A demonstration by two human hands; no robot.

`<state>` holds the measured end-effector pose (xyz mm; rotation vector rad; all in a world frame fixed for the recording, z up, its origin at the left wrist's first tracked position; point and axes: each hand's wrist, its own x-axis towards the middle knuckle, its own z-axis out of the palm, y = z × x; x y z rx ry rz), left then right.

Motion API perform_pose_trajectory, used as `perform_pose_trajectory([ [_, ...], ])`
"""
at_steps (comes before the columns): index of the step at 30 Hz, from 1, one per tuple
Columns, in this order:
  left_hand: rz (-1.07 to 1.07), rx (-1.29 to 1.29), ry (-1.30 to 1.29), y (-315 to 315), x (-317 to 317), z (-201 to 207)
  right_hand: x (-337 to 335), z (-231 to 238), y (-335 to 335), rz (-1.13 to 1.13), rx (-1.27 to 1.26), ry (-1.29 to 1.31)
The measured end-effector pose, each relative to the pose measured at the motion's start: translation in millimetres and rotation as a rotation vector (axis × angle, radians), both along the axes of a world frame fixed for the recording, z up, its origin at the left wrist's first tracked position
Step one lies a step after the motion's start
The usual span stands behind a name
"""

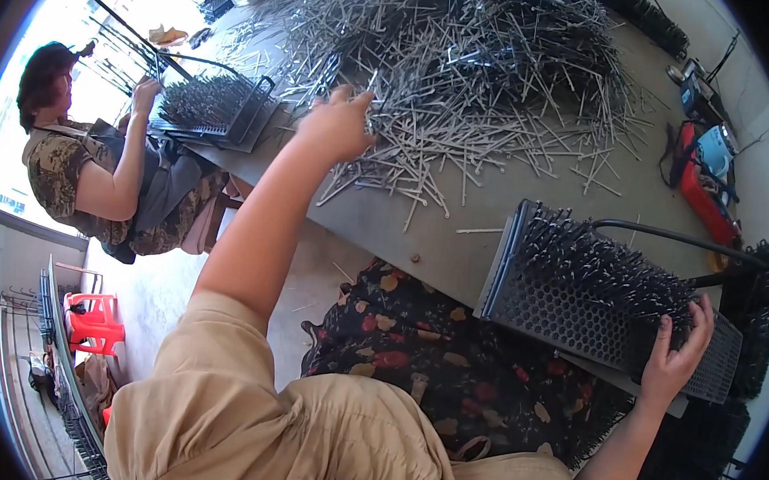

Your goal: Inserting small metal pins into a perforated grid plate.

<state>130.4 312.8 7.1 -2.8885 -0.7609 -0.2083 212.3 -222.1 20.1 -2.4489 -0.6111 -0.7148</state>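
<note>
A big heap of thin grey metal rods (467,76), some with small knobbed ends, covers the far part of the table. My left hand (337,125) reaches to the heap's near left edge, fingers spread among the rods; what lies under the fingertips is hidden. At the right stands a perforated black rack (567,311), tilted, with many dark rods upright in its holes over the far part. The lower rows of holes are bare. My right hand (680,354) rests at the rack's right end, thumb and fingers apart, touching the standing rods.
Across the table's left end, another person (96,157) works at a similar filled rack (206,107). A black bar (684,234) runs behind my rack. Toward the far right lie a red item (709,187) and a light blue one (716,152). Red stools (93,322) stand on the floor at left.
</note>
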Motion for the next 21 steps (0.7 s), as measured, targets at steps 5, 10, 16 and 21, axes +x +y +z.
perform_pose_trajectory([
  [5,-0.572,-0.087,0.118,-93,-13,2,2,-1,0,0.014,-0.009,0.027],
  [10,-1.219,-0.242,0.095,-101,-16,-52,2,-1,1,0.031,0.022,0.014],
  [16,-0.846,0.056,0.152,-35,9,-60,3,-3,-3,0.036,-0.017,-0.025],
  [21,-0.477,0.11,0.126,26,14,-51,4,-3,-5,0.044,-0.028,-0.043],
])
